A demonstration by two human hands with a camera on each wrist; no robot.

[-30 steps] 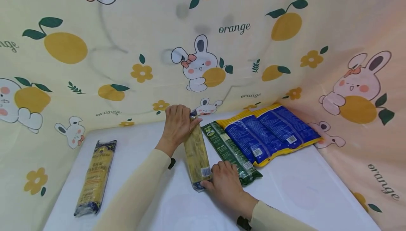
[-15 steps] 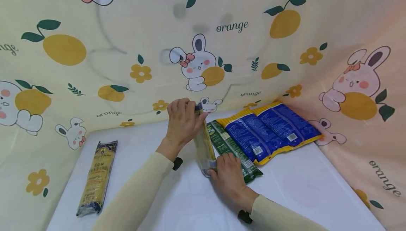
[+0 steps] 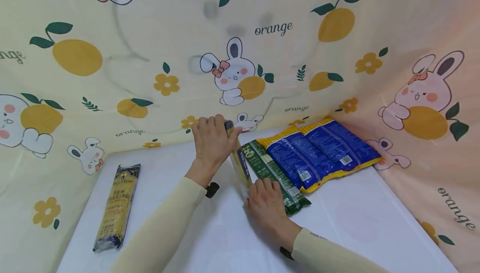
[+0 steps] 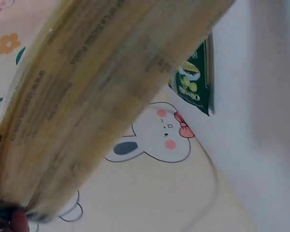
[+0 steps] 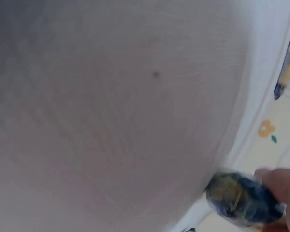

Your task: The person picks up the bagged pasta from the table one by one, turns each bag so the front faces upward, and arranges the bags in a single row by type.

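Observation:
My left hand (image 3: 214,144) grips the far, upper end of a long clear pack of spaghetti (image 3: 242,165). At its lower end, my right hand (image 3: 268,205) holds it near the tabletop. The pack is tilted and turned edge-on in the head view, partly covered by both hands. In the left wrist view its printed broad side (image 4: 99,92) fills much of the picture, with a fingertip (image 4: 20,220) at one end. The right wrist view shows the dark crimped end (image 5: 239,200) between thumb and fingers (image 5: 280,186). Beside it lies a green pack (image 3: 275,169).
Two blue-and-yellow bags (image 3: 286,158) lie side by side at the back right, touching the green pack. Another spaghetti pack (image 3: 118,206) lies alone on the left of the white table (image 3: 180,239). A patterned cloth (image 3: 180,27) stands behind and around the table.
The spaghetti pack has been turned from its flat face to its edge and its lower end shifted right, towards the green pack. Both hands kept hold; the right moved slightly away from me.

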